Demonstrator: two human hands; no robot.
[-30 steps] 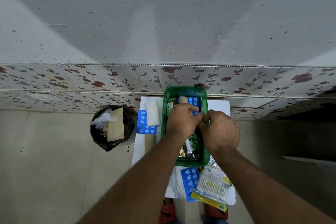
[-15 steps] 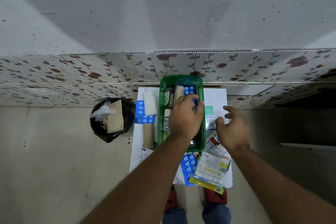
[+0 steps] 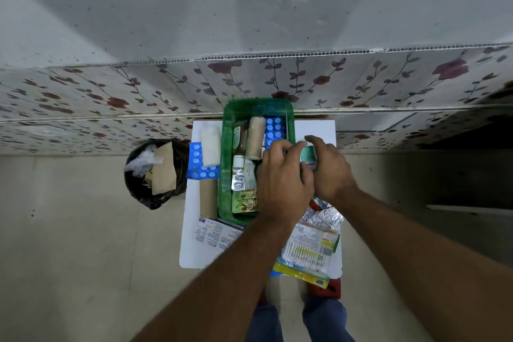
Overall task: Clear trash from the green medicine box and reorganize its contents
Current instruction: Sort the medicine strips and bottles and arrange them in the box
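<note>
The green medicine box (image 3: 227,147) stands on a small white table (image 3: 191,253) against the wall. Inside it are a beige bandage roll (image 3: 254,137), a blue blister pack (image 3: 273,129), a small bottle (image 3: 238,161), a silver pill strip (image 3: 238,183) and a sachet (image 3: 245,203). My left hand (image 3: 286,178) covers the box's right side, its fingers curled on the near end of the blue blister pack at the right wall. My right hand (image 3: 331,169) is just outside that wall, closed on a teal-and-white medicine packet (image 3: 308,157). The two hands touch.
A black-lined bin (image 3: 133,183) with cardboard and plastic stands on the floor left of the table. Left of the box lie a white gauze roll (image 3: 210,144), another blue blister pack (image 3: 197,165), a brown tube (image 3: 208,200) and a leaflet (image 3: 219,233). Packets (image 3: 311,250) are piled front right.
My right hand moved from open above the table's right side to the teal packet and closed on it beside the box. My left hand stayed at the blue blister pack.
</note>
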